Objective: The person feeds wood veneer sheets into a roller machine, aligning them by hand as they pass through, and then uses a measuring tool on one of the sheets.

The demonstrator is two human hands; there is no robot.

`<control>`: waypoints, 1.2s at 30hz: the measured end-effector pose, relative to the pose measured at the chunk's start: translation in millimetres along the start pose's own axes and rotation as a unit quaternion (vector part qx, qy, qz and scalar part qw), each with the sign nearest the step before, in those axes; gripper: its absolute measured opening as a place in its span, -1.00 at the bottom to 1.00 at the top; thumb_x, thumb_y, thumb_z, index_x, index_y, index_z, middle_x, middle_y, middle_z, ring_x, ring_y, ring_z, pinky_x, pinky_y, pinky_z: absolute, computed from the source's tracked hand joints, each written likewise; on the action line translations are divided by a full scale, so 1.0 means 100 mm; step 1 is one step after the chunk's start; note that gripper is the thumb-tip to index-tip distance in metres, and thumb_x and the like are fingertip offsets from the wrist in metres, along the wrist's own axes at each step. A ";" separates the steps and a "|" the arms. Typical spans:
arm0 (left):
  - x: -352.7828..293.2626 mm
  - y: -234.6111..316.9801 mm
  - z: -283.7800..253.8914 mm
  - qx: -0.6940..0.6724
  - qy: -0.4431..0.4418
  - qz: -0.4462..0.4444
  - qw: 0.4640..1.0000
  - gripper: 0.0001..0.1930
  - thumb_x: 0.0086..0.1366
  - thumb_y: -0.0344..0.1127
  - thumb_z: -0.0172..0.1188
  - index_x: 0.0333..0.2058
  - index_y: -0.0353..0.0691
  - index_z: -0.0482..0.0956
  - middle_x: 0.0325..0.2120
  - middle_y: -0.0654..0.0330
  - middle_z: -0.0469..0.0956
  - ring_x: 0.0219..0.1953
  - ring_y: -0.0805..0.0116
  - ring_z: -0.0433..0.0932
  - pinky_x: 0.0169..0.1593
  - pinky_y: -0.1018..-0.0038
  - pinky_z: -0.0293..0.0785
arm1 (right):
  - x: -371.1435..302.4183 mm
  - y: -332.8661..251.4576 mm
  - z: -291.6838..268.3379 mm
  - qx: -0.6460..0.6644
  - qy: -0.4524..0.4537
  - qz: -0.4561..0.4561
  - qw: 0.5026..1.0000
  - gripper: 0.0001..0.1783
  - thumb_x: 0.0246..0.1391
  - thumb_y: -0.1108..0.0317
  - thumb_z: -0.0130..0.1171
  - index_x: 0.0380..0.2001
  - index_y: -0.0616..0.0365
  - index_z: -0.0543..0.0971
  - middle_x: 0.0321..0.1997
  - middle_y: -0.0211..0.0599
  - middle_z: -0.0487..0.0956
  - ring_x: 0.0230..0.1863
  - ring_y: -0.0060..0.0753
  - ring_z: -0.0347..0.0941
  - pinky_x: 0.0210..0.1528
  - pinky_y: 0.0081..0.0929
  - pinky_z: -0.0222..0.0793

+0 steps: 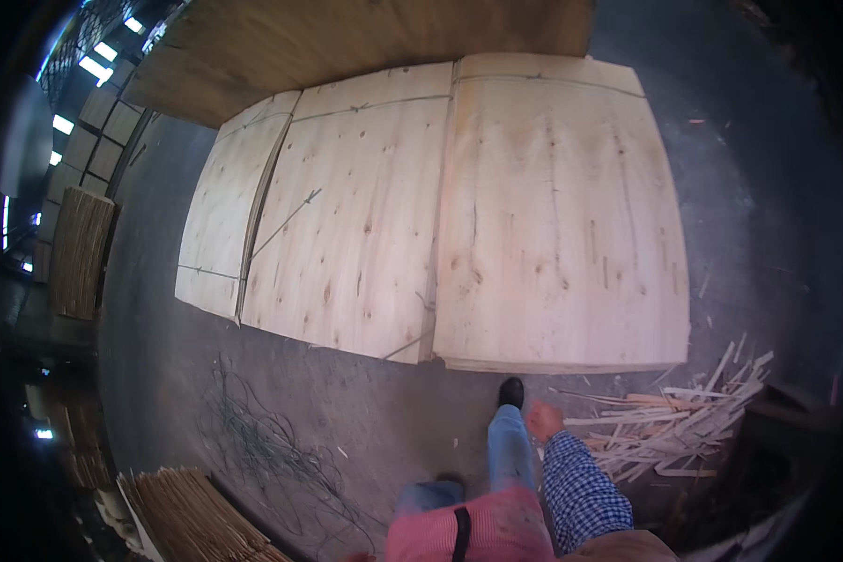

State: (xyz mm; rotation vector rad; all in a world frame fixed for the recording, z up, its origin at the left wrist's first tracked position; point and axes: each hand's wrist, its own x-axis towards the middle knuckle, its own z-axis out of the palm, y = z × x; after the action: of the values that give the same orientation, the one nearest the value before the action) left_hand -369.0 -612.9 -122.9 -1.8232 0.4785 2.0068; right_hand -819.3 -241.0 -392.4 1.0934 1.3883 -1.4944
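Observation:
Three stacks of pale wood veneer sheets lie side by side before me: the right stack [562, 215], the middle stack [356, 215] and the narrower left stack [229, 215]. Thin cord [286, 225] runs across them. My right hand [544, 421] hangs beside my right leg, just short of the right stack's near edge and touching nothing. Its fingers look loosely curled, with no object visible in them. Only a sliver of my left hand [358, 557] shows at the bottom edge; its fingers are hidden.
Behind the stacks stands a large brown board [375, 47]. Wood strips [674, 421] lie heaped at the right. Loose cord [262, 440] is tangled on the floor [365, 403] at the left. More veneer piles stand at lower left [197, 515] and far left [82, 248].

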 end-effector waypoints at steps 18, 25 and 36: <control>1.62 1.89 3.00 0.165 0.048 0.088 0.981 -0.60 0.38 -0.15 0.03 0.09 -0.24 0.36 -0.01 -0.02 0.50 0.00 0.10 0.53 0.01 0.26 0.46 | 1.01 -1.00 0.32 0.419 0.040 0.050 0.906 -0.73 0.18 0.13 0.20 -0.20 0.08 0.54 -0.30 -0.42 0.57 -0.27 -0.49 0.49 -0.31 -0.63 0.47; 2.71 1.43 3.80 0.062 -0.112 0.012 0.992 -0.54 0.39 -0.09 0.04 0.16 -0.17 0.31 0.09 0.15 0.45 0.12 0.19 0.44 0.07 0.26 0.43 | 0.38 -1.03 0.29 0.442 -0.012 -0.008 0.897 -0.65 0.11 -0.04 0.25 -0.22 -0.04 0.56 -0.39 -0.56 0.54 -0.42 -0.64 0.43 -0.44 -0.71 0.37; 3.11 1.54 5.07 -0.048 -0.155 0.058 0.985 -0.60 0.31 -0.03 0.18 0.03 -0.07 0.43 -0.17 0.28 0.56 -0.24 0.42 0.54 -0.41 0.62 0.46 | 0.32 -1.11 0.24 0.404 -0.036 -0.026 0.914 -0.58 0.14 -0.02 0.21 -0.06 0.00 0.51 -0.19 -0.50 0.57 -0.24 -0.50 0.46 -0.22 -0.54 0.40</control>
State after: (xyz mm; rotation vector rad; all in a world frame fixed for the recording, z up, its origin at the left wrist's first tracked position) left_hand -908.1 -478.6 -384.4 -1.5231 0.4072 2.3763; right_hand -935.8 -256.9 -388.8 1.4607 0.7278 -2.2070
